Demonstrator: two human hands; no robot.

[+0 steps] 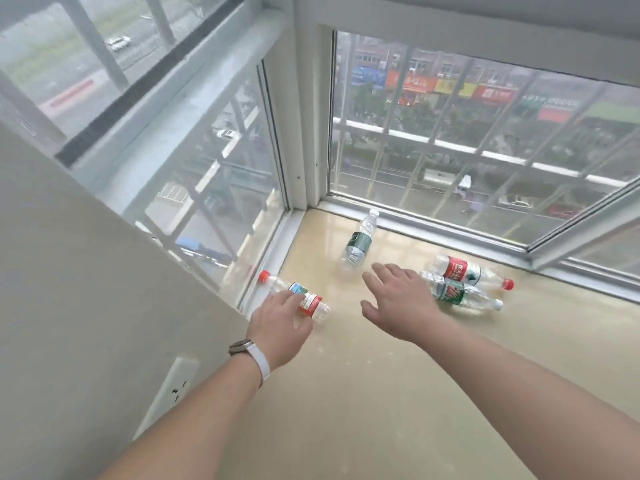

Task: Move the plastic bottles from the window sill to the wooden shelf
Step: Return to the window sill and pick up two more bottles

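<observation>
Reaching left hand (277,323): my fingers lie loosely over the label of the red-capped bottle (313,304), with the thumb not closed round it.
Green-banded bottle (360,241): lying on its side near the window frame, untouched.
Right hand (401,303): spread open and holding nothing, just beside the paired bottles (464,271).
Handling: all four look empty, so they should be light, thin-walled and apt to roll on the glossy window sill (381,393). I'd grip mid-body.
Hidden: the wooden shelf is out of frame, and my fingers cover part of that label.

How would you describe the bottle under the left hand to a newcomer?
On the beige window sill, look beside the left window. One bottle lies there alone, the left hand touching it. Only it has blue on its label, with a red cap; the other red-capped bottle lies far right.
</observation>
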